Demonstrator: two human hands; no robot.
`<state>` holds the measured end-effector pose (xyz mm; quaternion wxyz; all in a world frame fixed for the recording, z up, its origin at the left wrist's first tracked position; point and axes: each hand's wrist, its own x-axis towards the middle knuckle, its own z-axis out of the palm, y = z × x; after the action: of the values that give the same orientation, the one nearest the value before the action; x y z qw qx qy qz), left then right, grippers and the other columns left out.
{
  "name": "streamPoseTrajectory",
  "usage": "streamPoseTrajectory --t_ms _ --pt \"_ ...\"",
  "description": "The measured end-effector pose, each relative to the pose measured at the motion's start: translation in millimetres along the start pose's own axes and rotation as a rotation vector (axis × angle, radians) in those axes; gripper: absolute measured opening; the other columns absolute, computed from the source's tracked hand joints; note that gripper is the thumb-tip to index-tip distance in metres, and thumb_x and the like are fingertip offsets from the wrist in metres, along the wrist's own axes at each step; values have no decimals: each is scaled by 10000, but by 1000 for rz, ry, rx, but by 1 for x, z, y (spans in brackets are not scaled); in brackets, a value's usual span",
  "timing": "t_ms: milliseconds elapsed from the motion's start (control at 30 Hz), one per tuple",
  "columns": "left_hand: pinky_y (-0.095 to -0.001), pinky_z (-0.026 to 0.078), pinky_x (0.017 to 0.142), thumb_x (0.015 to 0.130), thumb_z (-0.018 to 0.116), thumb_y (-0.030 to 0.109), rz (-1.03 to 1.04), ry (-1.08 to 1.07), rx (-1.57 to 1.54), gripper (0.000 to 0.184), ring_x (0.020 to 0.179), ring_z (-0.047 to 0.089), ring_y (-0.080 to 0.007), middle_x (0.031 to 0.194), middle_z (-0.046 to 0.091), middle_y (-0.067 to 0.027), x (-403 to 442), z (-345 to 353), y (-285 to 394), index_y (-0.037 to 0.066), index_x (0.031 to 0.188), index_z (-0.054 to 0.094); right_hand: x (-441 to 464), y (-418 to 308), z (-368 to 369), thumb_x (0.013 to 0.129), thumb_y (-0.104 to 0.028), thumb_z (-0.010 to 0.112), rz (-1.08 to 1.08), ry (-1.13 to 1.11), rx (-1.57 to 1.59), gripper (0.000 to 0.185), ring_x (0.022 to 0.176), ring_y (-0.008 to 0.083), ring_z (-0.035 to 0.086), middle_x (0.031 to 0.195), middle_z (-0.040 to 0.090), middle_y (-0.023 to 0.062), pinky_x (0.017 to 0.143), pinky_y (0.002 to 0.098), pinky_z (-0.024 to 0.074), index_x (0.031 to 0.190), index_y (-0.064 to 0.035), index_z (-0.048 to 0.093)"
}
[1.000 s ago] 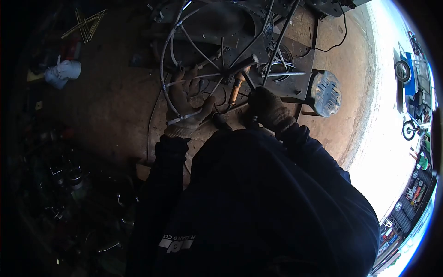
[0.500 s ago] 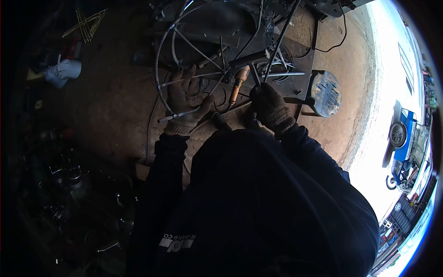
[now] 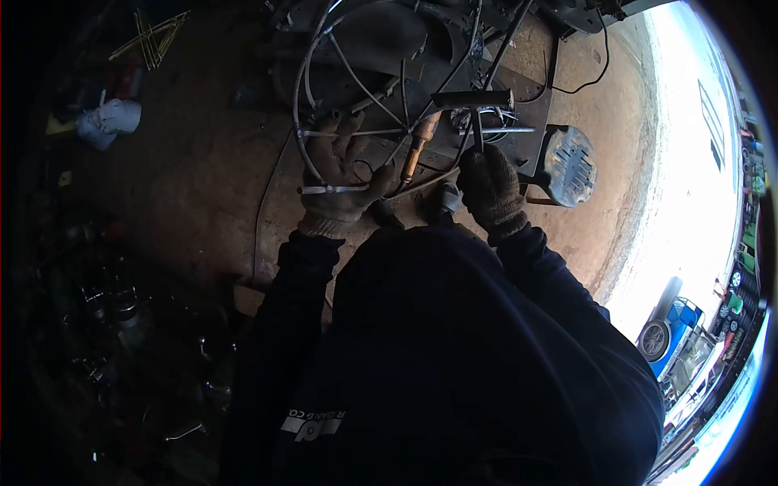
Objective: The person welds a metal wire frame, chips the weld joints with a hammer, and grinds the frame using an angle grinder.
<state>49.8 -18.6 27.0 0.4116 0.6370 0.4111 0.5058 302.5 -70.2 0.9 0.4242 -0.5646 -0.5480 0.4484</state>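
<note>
My left hand (image 3: 336, 182), in a knitted work glove, supports a round metal rod frame (image 3: 303, 77) from behind at its lower left. The frame's rods cross in front of the palm, with the fingers and thumb partly spread around them. My gloved right hand (image 3: 492, 188) is closed round the handle of a hammer (image 3: 474, 99). The hammer's dark head lies sideways beyond the fist, over the frame's right side. Between the hands rests an orange-brown tool with a tapered end (image 3: 418, 150), perhaps an electrode holder.
A dark metal worktable (image 3: 531, 134) lies under the frame, with wire coils and scraps. Right of it stands a worn stool (image 3: 570, 166). Thin yellowish rods (image 3: 151, 40) and a pale cloth bundle (image 3: 109, 121) are at the left. A blue vehicle (image 3: 673, 336) is outside in bright light.
The frame and my left hand have shifted right, and the frame has turned somewhat. My right hand has moved slightly right, and the hammer head now lies farther right and nearly level.
</note>
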Motion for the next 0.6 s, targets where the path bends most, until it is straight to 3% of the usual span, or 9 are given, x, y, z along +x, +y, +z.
streamPoseTrajectory --t_ms 33,133,233,300,333,400,533,600 --pt "-413 526 1032 744 844 153 4 -4 -3 962 1302 493 -324 1344 441 -177 1 2 -3 34 1450 202 0 1 -2 1008 -283 571 -31 37 52 229 705 102 565 789 574 11 603 294 470 998 -54 565" --pt "-418 525 1040 724 851 123 54 -6 35 980 1299 496 -323 1338 441 -187 1 7 -9 36 1449 198 -8 19 -10 935 -126 628 -98 -65 -133 341 679 197 638 871 633 65 615 361 525 1253 -34 545" --pt "-429 523 1046 708 860 112 34 -48 25 994 1298 495 -320 1337 427 -192 -3 2 -20 31 1444 197 -8 10 -7 988 -177 575 -239 -37 -371 190 678 150 621 786 610 38 558 303 495 1109 -31 577" --pt "-427 526 1038 714 855 112 232 -38 186 988 1310 479 -316 1324 425 -181 -9 1 -44 36 1448 198 -7 -16 -4 1015 -231 533 127 -12 -78 194 666 127 606 753 592 39 558 291 484 1001 -41 573" --pt "-427 527 1035 716 853 112 297 -34 239 985 1314 473 -315 1319 424 -178 -7 2 -38 38 1449 198 -10 -22 -4 1015 -231 533 130 -9 -74 194 666 127 606 753 592 39 558 291 484 1001 -41 573" --pt "-435 530 1028 713 846 93 76 -19 32 985 1346 435 -319 1333 417 -171 -7 3 -22 57 1455 199 -12 -28 -3 1019 -249 528 1 21 -9 208 668 122 596 763 590 39 580 289 481 1013 -46 575" --pt "-444 533 1024 703 840 63 79 -20 -4 994 1368 408 -321 1348 406 -166 -6 4 -20 77 1462 199 -7 -8 2 1009 -227 539 41 -63 -178 187 687 166 601 770 596 58 619 326 485 1013 -43 575" --pt "-452 535 1023 687 842 36 102 -49 131 1006 1371 406 -327 1358 400 -171 -7 2 -16 83 1460 200 -3 -7 0 990 -185 554 -338 -79 -545 156 697 263 602 785 604 92 658 384 486 1021 -34 572"
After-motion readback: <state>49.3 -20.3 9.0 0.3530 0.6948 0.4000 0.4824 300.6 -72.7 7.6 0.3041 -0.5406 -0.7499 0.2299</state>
